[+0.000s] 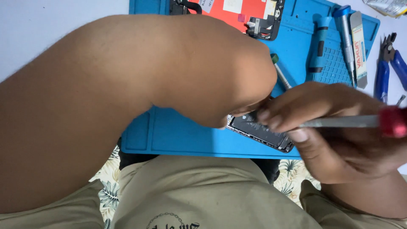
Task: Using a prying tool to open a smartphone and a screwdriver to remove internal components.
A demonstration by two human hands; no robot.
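The opened phone (260, 130) lies near the front edge of the blue mat (178, 131), directly under both hands. The right hand (335, 127) pinches a red-capped screwdriver (343, 122) over it. The left hand (237, 112) is mostly hidden behind the forearm; its grip cannot be told. A red-backed screen panel (237, 10) with pale square stickers sits at the mat's far edge.

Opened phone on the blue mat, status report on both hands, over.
Left hand pressed on opened black phone, fingers hidden. Right hand grips red-capped metal screwdriver, tip over phone. Left forearm blocks much of blue mat.
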